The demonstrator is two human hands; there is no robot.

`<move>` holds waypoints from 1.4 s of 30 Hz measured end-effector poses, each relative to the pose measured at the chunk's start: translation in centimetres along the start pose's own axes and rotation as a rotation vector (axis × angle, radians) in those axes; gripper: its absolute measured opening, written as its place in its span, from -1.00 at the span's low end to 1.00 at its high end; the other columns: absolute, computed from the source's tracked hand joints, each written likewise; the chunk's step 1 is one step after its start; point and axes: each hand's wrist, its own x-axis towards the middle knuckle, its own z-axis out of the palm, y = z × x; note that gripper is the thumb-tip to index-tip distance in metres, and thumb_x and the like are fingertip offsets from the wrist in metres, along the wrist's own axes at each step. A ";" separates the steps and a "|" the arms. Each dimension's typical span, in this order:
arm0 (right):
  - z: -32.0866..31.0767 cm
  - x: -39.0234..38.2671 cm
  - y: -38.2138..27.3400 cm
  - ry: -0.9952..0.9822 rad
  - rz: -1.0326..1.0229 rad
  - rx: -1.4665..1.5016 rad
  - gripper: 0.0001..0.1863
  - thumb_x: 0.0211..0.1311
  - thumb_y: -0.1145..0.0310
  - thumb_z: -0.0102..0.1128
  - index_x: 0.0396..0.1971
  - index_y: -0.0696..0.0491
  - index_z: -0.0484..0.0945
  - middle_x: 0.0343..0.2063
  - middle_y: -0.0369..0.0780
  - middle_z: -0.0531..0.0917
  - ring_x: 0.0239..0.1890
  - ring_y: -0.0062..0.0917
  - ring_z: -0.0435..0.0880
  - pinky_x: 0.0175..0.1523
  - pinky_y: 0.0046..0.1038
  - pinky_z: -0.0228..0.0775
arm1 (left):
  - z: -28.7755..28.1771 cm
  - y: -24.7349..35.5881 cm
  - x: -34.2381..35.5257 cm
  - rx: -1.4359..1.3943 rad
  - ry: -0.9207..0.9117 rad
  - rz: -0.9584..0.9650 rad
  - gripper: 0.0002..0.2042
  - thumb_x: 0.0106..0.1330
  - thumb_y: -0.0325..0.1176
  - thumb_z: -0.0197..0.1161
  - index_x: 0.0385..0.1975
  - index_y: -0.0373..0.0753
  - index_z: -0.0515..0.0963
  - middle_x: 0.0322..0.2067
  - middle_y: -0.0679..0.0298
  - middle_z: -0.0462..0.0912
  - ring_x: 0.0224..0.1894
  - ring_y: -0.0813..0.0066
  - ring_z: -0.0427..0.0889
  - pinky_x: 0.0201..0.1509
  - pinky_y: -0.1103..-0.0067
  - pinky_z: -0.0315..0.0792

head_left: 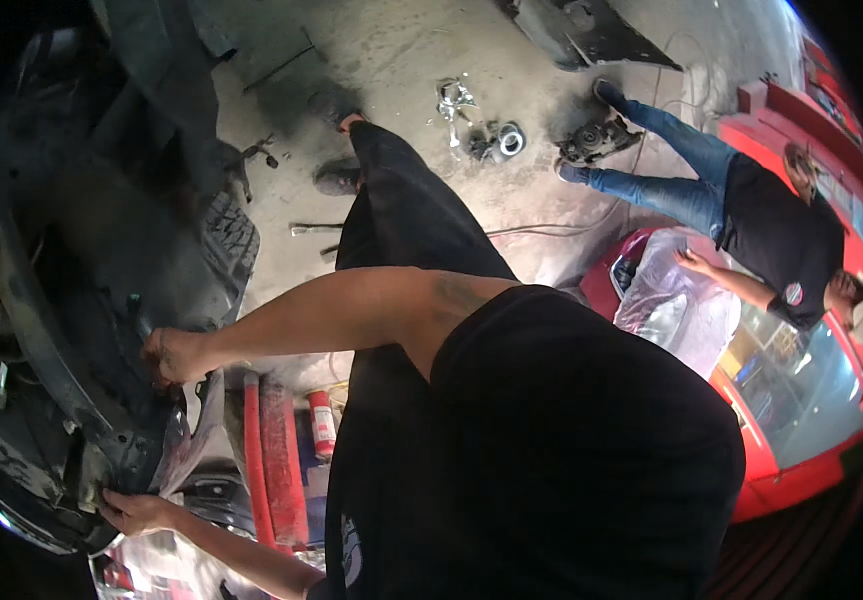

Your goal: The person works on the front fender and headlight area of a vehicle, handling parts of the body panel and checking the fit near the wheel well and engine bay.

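Observation:
The dark front end of a car fills the left side, with panels and brackets exposed. My right hand is closed, knuckles curled, against its dark inner panel. A thin dark thing with a greenish end shows just above that fist; what the fingers hold is hidden. Lower down, my left hand reaches to the car's edge. Its fingers close on the rim of a dark car part, thumb side partly in view. A treaded tyre shows beyond my right forearm.
A person in black top and jeans stands at the right, near a red glass-fronted cabinet. Metal parts, a dark mechanical assembly and a cable lie on the concrete floor. A red can stands by red shelving.

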 end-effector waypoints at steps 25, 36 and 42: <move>0.6 -0.6 1.3 -0.063 -0.051 0.019 -0.77 -0.08 0.60 0.32 -0.33 0.18 0.68 -0.53 -0.24 0.71 -0.45 -0.51 0.68 -0.40 -0.43 0.48 | 0.5 1.1 0.8 -0.025 0.029 -0.112 -0.72 0.31 -0.36 0.15 -0.25 -0.49 0.67 -0.26 -0.05 0.71 -0.32 0.15 0.66 -0.16 0.36 0.52; 0.4 -0.5 0.7 -0.030 -0.019 -0.063 -0.83 0.05 0.57 0.26 -0.31 0.21 0.68 -0.44 -0.19 0.72 -0.44 -0.51 0.69 -0.34 -0.45 0.51 | 0.4 2.5 0.5 -0.115 0.048 -0.127 -0.71 0.30 -0.35 0.16 -0.22 -0.49 0.66 -0.27 -0.02 0.71 -0.31 0.22 0.65 -0.15 0.39 0.51; 0.2 -1.1 -0.5 -0.031 -0.027 0.003 -0.81 0.09 0.58 0.17 -0.28 0.21 0.67 -0.43 -0.17 0.72 -0.39 -0.47 0.71 -0.32 -0.45 0.52 | 0.5 1.9 0.4 -0.115 0.036 -0.176 -0.68 0.30 -0.35 0.19 -0.19 -0.56 0.62 -0.25 -0.05 0.70 -0.30 0.22 0.65 -0.13 0.38 0.52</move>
